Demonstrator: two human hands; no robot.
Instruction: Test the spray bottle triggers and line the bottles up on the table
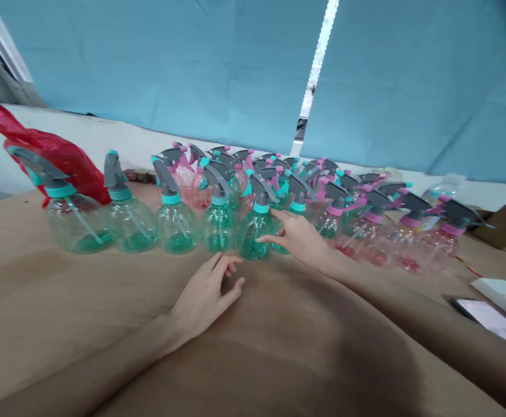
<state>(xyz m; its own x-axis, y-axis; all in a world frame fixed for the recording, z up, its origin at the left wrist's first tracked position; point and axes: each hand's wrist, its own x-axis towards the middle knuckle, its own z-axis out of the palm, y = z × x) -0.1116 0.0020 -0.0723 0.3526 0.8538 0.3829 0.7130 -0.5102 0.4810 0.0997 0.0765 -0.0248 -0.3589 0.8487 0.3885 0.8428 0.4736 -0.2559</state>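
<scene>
Right hand: your fingers at 1 green bottle, apparently aligning it; grip unclear.
Left hand: fingers loosely parted, empty.
Front row: next move probably needs gentle release.

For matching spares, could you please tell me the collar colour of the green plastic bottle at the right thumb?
The collar is turquoise, clearest in the head view.
</scene>
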